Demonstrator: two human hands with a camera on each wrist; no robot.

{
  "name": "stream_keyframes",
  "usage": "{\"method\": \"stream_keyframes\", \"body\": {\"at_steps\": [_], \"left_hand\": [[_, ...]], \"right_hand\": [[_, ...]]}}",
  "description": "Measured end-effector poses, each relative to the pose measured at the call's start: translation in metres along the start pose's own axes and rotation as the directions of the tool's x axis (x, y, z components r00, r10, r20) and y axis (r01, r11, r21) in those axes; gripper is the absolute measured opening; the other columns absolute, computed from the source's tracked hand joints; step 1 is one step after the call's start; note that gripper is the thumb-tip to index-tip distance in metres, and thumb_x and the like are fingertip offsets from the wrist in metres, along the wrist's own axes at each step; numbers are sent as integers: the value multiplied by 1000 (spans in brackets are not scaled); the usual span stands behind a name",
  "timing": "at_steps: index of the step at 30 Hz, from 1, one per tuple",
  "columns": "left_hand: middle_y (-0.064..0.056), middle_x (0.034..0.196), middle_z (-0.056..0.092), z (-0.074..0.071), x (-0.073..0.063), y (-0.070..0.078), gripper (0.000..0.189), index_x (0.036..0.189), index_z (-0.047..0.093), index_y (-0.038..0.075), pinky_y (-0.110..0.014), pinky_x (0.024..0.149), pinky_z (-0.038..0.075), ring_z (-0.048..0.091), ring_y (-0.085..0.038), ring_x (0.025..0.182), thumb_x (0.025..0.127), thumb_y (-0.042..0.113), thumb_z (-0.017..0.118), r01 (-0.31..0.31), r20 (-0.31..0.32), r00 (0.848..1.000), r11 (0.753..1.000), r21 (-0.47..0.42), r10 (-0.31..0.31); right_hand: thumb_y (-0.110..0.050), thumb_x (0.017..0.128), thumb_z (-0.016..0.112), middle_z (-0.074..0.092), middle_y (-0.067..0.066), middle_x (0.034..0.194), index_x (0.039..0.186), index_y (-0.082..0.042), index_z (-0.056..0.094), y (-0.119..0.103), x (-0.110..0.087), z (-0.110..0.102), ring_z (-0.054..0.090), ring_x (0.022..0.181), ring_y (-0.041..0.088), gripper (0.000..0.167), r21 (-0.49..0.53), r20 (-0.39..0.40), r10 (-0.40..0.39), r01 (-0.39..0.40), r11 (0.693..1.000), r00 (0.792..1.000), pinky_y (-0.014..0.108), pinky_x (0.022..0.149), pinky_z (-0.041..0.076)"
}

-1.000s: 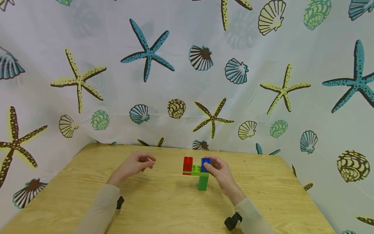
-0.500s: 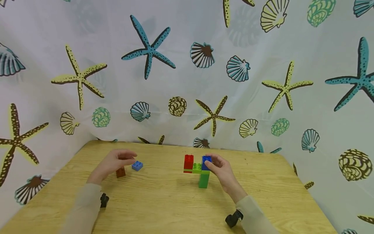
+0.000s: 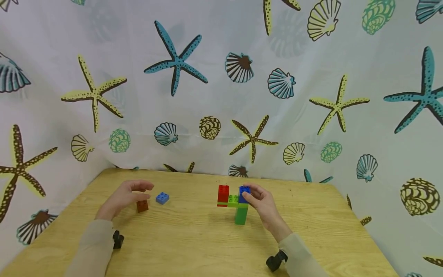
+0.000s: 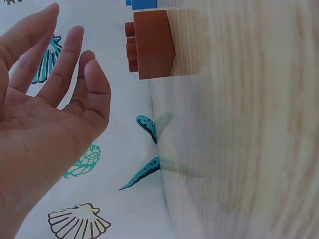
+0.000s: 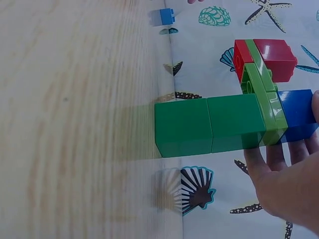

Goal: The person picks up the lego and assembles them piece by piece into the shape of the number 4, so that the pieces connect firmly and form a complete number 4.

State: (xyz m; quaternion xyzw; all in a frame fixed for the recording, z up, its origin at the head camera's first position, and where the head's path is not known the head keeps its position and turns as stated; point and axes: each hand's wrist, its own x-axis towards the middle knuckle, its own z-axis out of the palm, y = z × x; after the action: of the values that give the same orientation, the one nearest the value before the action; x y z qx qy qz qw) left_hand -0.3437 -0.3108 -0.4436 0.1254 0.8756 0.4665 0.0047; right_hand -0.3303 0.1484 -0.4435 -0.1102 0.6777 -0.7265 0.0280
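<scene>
My right hand (image 3: 265,207) pinches the dark blue brick (image 5: 297,113), thumb in front and fingers behind. That brick tops one end of a light green bar (image 3: 233,204), above two stacked green bricks (image 5: 209,127) standing on the table. At the bar's other end, overhanging to the left, is a red brick (image 3: 223,193), with another red piece (image 5: 241,59) underneath. On the left, my left hand (image 3: 121,199) holds nothing, its fingers loosely bent above and beside a reddish-brown brick (image 3: 142,206). A lighter blue brick (image 3: 162,198) lies just right of the brown one.
The wooden table (image 3: 194,246) ends at the back against a white curtain (image 3: 207,104) printed with starfish and shells. The curtain also runs along both sides. Each wrist wears a small black camera (image 3: 275,261).
My left hand has moved left, uncovering the brown and lighter blue bricks on the table. The right hand keeps its hold on the dark blue brick, and the tower stands where it was.
</scene>
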Motion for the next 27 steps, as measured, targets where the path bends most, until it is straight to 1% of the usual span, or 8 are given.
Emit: {"method": "stream_keyframes", "body": {"at_steps": [4,8,12,15,16,19,22,27], "left_hand": [[-23,134,56,-2,0,-3,45,132,57,-1,-51,103,43,46,-42,126,93,18,67,42,29,999,999,-17,-41],[-25,136,54,-3,-1,-9,43,131,57,-2,-56,104,40,45,-43,126,92,12,67,109,51,993,993,-33,-108],[-25,135,55,-3,-1,-16,45,131,56,-3,-42,96,47,49,-38,121,89,6,68,146,80,986,989,-30,-143],[-25,129,58,-1,-1,-18,49,132,55,-5,-32,85,49,54,-31,113,86,3,69,157,110,982,987,-21,-154],[-25,127,58,-1,-1,-19,50,132,54,-6,-31,84,49,55,-30,109,85,2,70,163,124,979,987,-18,-159],[-24,120,60,0,0,-19,52,131,54,-7,-33,83,50,57,-26,103,82,-1,71,169,160,973,986,-7,-165],[-23,117,60,1,2,-18,54,130,53,-8,-34,85,50,58,-25,100,79,-3,72,185,187,965,983,0,-181],[-24,117,60,0,3,-17,57,130,51,-9,-34,84,51,58,-26,100,76,-7,70,202,194,960,979,15,-201]], "right_hand": [[-14,95,65,63,12,129,130,-8,61,0,0,0,59,120,30,36,12,-7,-6,6,1000,1000,42,104,47],[-13,95,64,63,13,129,131,-7,61,1,0,0,59,120,31,36,15,1,-17,17,1000,1000,40,103,48],[-13,96,63,63,13,130,131,-8,60,1,0,0,58,121,32,36,8,5,-14,14,1000,1000,38,102,49],[-14,96,64,62,13,130,132,-8,60,1,-1,-1,59,119,30,37,3,7,-9,9,1000,1000,38,102,49],[-14,96,64,62,13,130,132,-8,60,2,-1,-1,59,119,29,37,1,7,-6,6,1000,1000,38,102,48],[-16,95,65,62,13,131,132,-8,60,2,-2,-2,60,117,26,38,-7,4,-6,6,1000,1000,38,102,48],[-19,95,66,61,14,132,132,-9,60,2,-3,-3,61,116,23,39,-19,2,-9,9,1000,1000,40,103,48],[-22,94,67,61,13,132,132,-11,61,2,0,-1,61,116,23,40,-28,8,-22,22,999,1000,45,105,45]]}}
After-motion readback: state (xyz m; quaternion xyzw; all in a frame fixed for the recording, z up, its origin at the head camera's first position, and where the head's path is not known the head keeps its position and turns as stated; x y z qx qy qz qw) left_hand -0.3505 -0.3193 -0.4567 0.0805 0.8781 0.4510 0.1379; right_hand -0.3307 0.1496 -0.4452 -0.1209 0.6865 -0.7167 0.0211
